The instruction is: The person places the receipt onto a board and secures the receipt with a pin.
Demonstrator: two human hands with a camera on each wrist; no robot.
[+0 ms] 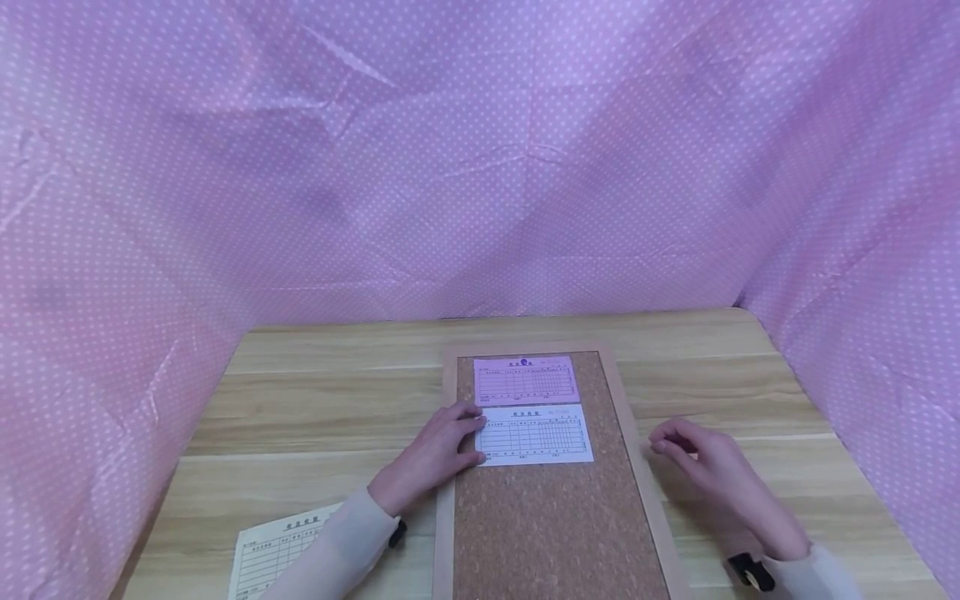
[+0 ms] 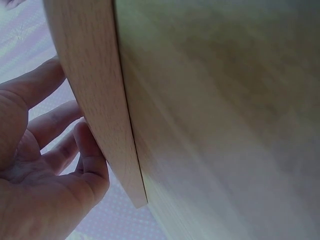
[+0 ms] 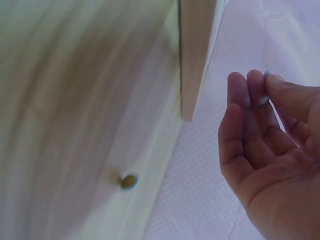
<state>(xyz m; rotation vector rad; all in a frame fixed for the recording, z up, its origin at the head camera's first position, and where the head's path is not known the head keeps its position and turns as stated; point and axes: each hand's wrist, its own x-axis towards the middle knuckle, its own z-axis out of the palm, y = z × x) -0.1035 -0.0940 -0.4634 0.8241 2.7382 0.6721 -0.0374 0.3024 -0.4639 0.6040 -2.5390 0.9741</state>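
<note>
A white printed receipt slip (image 1: 535,435) lies on a wood-framed corkboard (image 1: 555,533), just below a pink slip (image 1: 527,382). The pink one has a purple thumbtack (image 1: 524,362) at its top middle. My left hand (image 1: 429,454) touches the white slip's left edge with fingertips and thumb, its palm over the frame. Right of the board, my right hand (image 1: 708,462) is raised with thumb and fingertips together. In the right wrist view this hand (image 3: 270,135) pinches a small bluish thumbtack (image 3: 267,75), mostly hidden by the fingers.
A cream printed slip (image 1: 277,550) lies on the wooden table (image 1: 330,400) at front left, partly under my left sleeve. A small round orange tack-like piece (image 3: 129,181) sits on the table in the right wrist view. Pink dotted cloth (image 1: 480,167) encloses the back and sides.
</note>
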